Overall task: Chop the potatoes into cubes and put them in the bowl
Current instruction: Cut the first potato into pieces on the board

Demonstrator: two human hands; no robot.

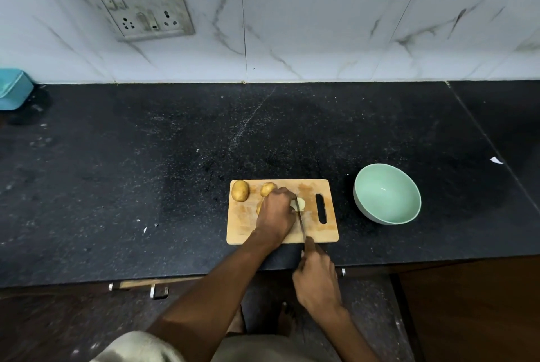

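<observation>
One black stone counter [146, 171] meets seemingly marble-patterned wall tiles [321, 40].

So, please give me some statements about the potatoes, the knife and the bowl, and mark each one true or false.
1. The green bowl holds no potato pieces. True.
2. The right hand holds the knife. True.
3. The bowl stands left of the wooden cutting board. False: it stands to the right.
4. The left hand rests on the counter. False: it holds down the potato being cut.
5. A whole potato lies at the board's far left corner. True.
</observation>
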